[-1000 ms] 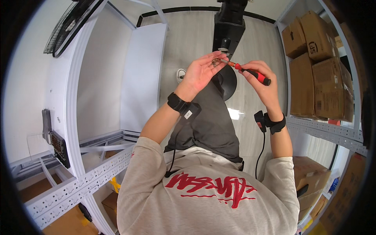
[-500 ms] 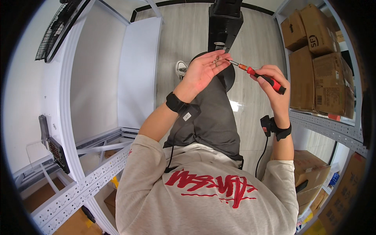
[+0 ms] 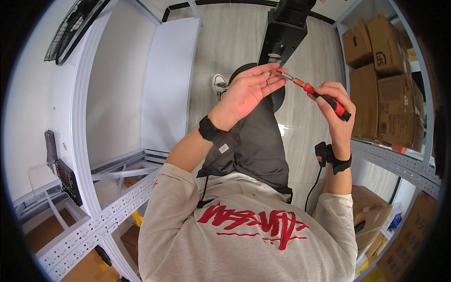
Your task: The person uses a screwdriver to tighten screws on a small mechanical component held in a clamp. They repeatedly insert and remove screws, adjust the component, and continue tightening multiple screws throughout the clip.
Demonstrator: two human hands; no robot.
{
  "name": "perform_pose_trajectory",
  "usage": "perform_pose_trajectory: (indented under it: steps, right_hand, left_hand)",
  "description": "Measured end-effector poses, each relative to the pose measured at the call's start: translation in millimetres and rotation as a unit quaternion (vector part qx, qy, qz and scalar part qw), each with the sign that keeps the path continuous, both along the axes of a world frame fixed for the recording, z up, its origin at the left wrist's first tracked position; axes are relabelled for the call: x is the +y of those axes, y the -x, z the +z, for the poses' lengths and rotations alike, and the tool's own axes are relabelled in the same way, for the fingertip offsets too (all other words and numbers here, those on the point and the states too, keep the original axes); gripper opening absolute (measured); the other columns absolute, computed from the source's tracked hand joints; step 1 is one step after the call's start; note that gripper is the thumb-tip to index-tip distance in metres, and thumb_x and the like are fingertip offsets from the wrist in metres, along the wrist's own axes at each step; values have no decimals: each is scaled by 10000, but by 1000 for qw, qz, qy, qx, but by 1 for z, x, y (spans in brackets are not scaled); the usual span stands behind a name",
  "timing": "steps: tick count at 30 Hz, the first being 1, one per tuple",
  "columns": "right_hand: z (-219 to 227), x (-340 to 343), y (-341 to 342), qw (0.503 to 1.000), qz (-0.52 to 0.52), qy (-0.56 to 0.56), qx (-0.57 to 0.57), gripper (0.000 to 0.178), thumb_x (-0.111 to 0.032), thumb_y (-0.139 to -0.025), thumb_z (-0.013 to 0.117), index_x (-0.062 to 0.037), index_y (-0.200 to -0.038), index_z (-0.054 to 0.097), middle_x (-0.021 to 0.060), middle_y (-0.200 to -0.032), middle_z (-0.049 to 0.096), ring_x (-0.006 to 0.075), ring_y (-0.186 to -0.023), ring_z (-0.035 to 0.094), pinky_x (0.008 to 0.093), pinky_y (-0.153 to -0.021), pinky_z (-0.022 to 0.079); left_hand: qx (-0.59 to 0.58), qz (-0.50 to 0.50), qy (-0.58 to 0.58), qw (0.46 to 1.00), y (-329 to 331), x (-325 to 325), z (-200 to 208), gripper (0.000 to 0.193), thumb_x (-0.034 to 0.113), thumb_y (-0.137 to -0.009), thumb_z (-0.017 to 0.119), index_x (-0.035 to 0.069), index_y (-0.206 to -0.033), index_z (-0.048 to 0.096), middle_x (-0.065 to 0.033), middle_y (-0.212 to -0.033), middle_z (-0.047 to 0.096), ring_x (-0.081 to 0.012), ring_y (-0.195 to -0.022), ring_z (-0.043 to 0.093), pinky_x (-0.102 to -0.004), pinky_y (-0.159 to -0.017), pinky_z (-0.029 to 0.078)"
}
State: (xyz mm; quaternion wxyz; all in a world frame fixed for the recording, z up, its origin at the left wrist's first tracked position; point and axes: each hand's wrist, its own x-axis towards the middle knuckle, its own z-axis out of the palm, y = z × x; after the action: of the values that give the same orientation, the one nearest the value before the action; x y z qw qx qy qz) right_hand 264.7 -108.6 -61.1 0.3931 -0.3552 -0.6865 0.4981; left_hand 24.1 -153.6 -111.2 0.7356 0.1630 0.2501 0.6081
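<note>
A red and black screwdriver (image 3: 308, 88) with an orange collar is gripped in my right hand (image 3: 339, 105). Its metal shaft points left, and the tip reaches the fingertips of my left hand (image 3: 246, 94). That left hand lies palm up, fingers stretched out. Small shiny bits show at its fingers, too small to name. Just beyond my hands stands a tall black column-shaped device (image 3: 285, 35), on or beside a round dark base (image 3: 278, 97) partly hidden by my left hand and leg.
Cardboard boxes (image 3: 399, 101) fill a metal shelf on the right. Along the left runs a white rack with a perforated beam (image 3: 108, 211) and a pale panel (image 3: 169, 84). Black straps with small devices sit on both wrists; a cable (image 3: 313, 188) hangs from the right one.
Both hands and the screwdriver have shifted slightly right and a little nearer in the picture. The black device appears farther right and more tilted as the view turns. My right hand keeps its grip.
</note>
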Motion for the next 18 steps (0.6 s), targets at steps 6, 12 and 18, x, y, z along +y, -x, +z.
perform_pose_trajectory:
  steps: [6, 12, 18]
  right_hand:
    - [2, -5, 5, 1000, 9, -11, 2, 170, 16, -839, 673, 10, -1004, 713, 71, -1039, 614, 140, -907, 605, 253, -796, 467]
    - [9, -10, 5, 999, 8, -33, -6, 176, 13, -834, 668, 12, -1005, 710, 81, -1047, 612, 150, -927, 613, 259, -822, 473]
    - [12, -13, 10, 1000, 8, -27, -1, 178, 7, -832, 663, 12, -1004, 710, 86, -1047, 607, 163, -933, 617, 269, -831, 479]
  left_hand:
    - [-7, -4, 1, 1000, 6, -5, 11, 458, 82, -997, 409, -141, -1396, 405, -269, -1415, 486, -333, -1317, 498, -436, -1176, 373]
    - [-69, 6, 14, 998, 10, -10, 20, 529, 104, -961, 387, -155, -1421, 356, -284, -1480, 411, -353, -1376, 433, -453, -1200, 330]
    - [-55, 8, 9, 998, 13, -14, 25, 516, 113, -971, 402, -152, -1413, 378, -277, -1465, 433, -347, -1370, 441, -449, -1196, 339]
